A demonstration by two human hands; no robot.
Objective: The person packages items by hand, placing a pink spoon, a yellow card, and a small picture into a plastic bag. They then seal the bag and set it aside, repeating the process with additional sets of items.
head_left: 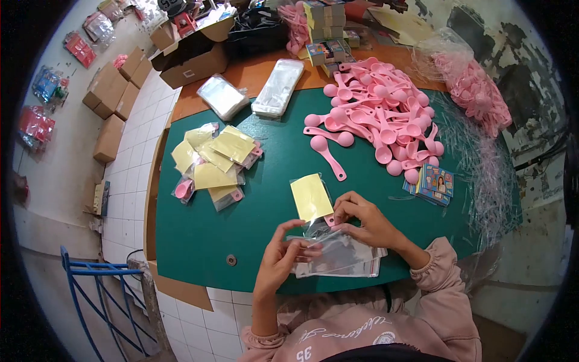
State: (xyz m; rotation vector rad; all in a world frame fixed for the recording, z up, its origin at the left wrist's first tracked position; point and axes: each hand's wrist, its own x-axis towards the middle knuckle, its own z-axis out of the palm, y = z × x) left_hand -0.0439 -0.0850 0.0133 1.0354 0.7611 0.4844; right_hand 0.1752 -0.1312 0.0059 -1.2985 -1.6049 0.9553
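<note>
Near the table's front edge, a stack of clear plastic bags point(356, 260) lies under my hands. My left hand point(288, 250) has its fingers apart, with the thumb and fingertips at the clear film of a bag. My right hand point(363, 221) is pinched on a clear bag's edge, beside a pink spoon handle point(329, 221). Just beyond my fingers lies a bag holding a yellow card point(311, 198). Filled bags with yellow cards point(215, 175) and pink spoons form a pile on the left. Loose pink spoons point(386, 114) are heaped at the back right.
Two stacks of clear bags point(279, 87) lie at the back. Colourful cards point(435, 182) sit on the right, near crumpled plastic point(488, 175). An open cardboard box point(196, 63) stands back left; a blue metal frame point(99, 271) is beside the green table point(199, 241).
</note>
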